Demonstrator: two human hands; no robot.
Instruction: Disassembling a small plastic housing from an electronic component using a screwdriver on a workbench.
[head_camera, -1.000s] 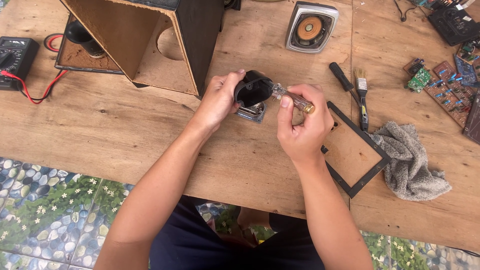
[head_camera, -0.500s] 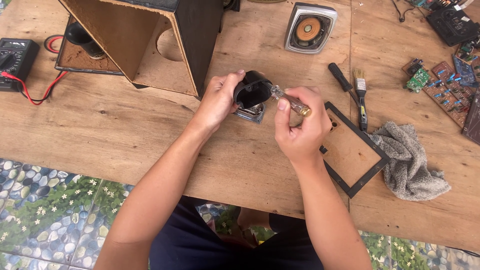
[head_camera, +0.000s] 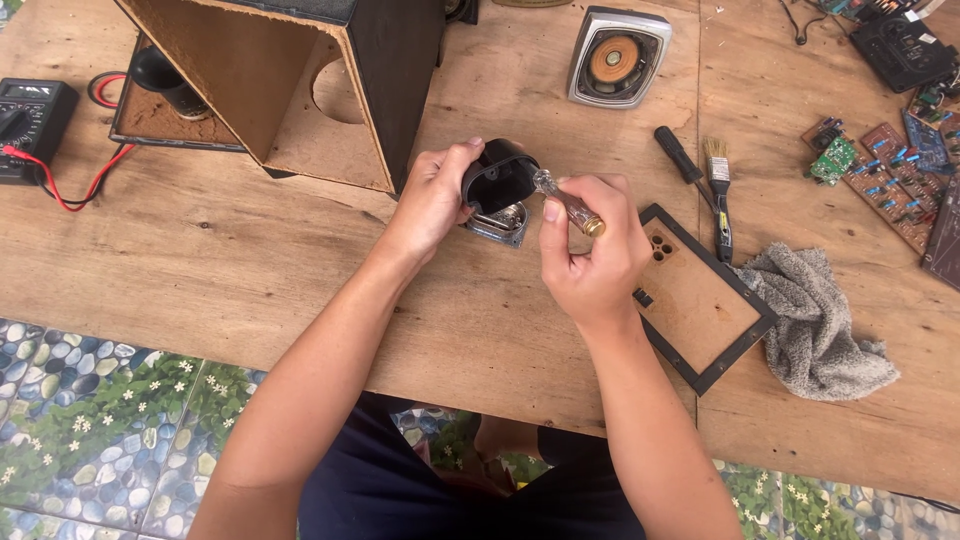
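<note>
My left hand (head_camera: 432, 197) grips a black plastic cup-shaped housing (head_camera: 495, 177), tilted with its hollow facing me, above a small metal speaker part (head_camera: 500, 223) lying on the wooden table (head_camera: 250, 290). My right hand (head_camera: 592, 250) holds a screwdriver (head_camera: 566, 201) with a clear amber handle, its tip poking into the housing's rim. Both hands meet at the middle of the table.
An open wooden speaker box (head_camera: 300, 80) stands at the back left, a multimeter (head_camera: 30, 125) with red lead at far left. A small grey speaker (head_camera: 618, 57), a black screwdriver (head_camera: 682, 155), a brush (head_camera: 720, 195), a framed back panel (head_camera: 700, 295), a grey cloth (head_camera: 815, 325) and circuit boards (head_camera: 885, 165) lie to the right.
Both hands stay in place; the right hand has turned the screwdriver slightly against the housing.
</note>
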